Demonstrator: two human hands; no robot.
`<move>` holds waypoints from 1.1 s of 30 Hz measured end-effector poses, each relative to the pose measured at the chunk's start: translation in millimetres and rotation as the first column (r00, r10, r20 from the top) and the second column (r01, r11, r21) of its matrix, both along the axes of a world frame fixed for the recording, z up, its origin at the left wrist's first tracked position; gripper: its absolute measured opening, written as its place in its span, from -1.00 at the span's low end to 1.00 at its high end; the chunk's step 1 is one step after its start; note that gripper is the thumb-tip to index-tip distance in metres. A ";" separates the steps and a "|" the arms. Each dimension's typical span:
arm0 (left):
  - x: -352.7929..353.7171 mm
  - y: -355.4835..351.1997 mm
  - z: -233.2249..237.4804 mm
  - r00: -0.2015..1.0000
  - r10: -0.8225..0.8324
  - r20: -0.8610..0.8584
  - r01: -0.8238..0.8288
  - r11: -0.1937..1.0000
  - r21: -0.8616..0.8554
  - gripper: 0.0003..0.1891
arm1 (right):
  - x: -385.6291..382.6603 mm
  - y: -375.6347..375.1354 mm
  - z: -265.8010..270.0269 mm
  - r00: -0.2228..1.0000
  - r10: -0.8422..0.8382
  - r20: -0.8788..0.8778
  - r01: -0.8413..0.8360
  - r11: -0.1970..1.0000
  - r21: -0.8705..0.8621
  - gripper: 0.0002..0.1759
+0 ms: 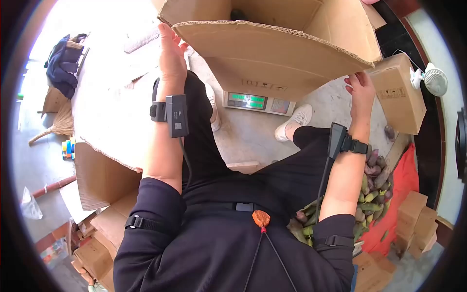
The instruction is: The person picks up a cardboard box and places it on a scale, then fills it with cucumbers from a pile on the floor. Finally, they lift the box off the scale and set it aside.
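Item 1: left hand (171, 53), grip released, palm flat against the left edge of the cardboard box (272, 53).
Item 2: that box, open and tilted, sits between both hands above the scale (258, 101). I see bare floor below its lower edge.
Item 3: right hand (361, 90) at the flap's right corner, fingers curled. I cannot tell whether it grasps.
Item 4: small carton (401, 92) just beside it, crowding that side.
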State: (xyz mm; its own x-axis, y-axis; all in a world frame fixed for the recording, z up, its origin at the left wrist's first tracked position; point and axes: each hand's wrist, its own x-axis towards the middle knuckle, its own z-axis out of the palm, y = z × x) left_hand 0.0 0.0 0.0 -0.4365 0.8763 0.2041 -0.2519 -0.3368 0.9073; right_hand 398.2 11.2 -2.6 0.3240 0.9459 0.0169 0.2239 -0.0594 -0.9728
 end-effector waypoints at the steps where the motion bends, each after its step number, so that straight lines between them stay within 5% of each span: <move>1: 0.0 -1.2 2.1 1.000 0.016 -0.011 -0.016 1.000 -0.001 -0.35 | -1.3 -0.2 0.4 1.000 -0.006 -0.005 0.006 1.000 -0.003 -0.65; 13: -6.2 17.8 -9.7 0.990 0.080 0.118 -0.071 0.995 -0.076 -0.43 | 17.8 16.0 -8.5 0.999 -0.024 -0.046 0.025 0.999 0.020 -0.73; 19: -53.6 17.3 46.4 0.991 -0.110 -0.077 0.072 0.917 -0.391 -0.51 | 24.1 26.4 -11.0 0.986 -0.051 -0.161 0.058 0.997 0.042 -0.72; 21: -87.6 1.0 73.8 0.745 -0.418 -0.520 0.071 0.825 -0.561 -0.48 | 30.3 26.3 -11.3 0.986 -0.015 -0.167 0.024 0.998 0.052 -0.67; 26: -235.4 -93.3 106.1 0.249 -0.436 -0.865 -0.404 0.764 -0.502 -0.59 | 37.2 25.5 -11.3 0.973 -0.033 -0.230 0.042 0.999 0.034 -0.60; 28: -295.3 -162.1 111.1 0.118 -0.483 -0.868 -0.608 0.656 -0.447 -0.44 | 36.7 26.7 -13.6 0.971 -0.038 -0.236 0.048 0.998 0.035 -0.59; 29: -332.6 -196.1 103.3 0.143 -0.545 -0.826 -0.707 0.528 -0.471 -0.35 | 36.6 26.4 -13.2 0.971 -0.052 -0.234 0.062 0.997 0.035 -0.59; 30: -329.6 -230.3 106.7 0.000 -0.523 -0.852 -0.778 0.535 -0.329 -0.22 | 35.1 26.1 -12.3 0.970 -0.054 -0.236 0.065 0.997 0.039 -0.59; 33: -377.1 -317.2 68.0 0.275 -0.522 -0.807 -0.852 0.257 -0.456 -0.06 | 30.1 24.9 -13.6 0.965 -0.088 -0.248 0.097 0.995 0.024 -0.58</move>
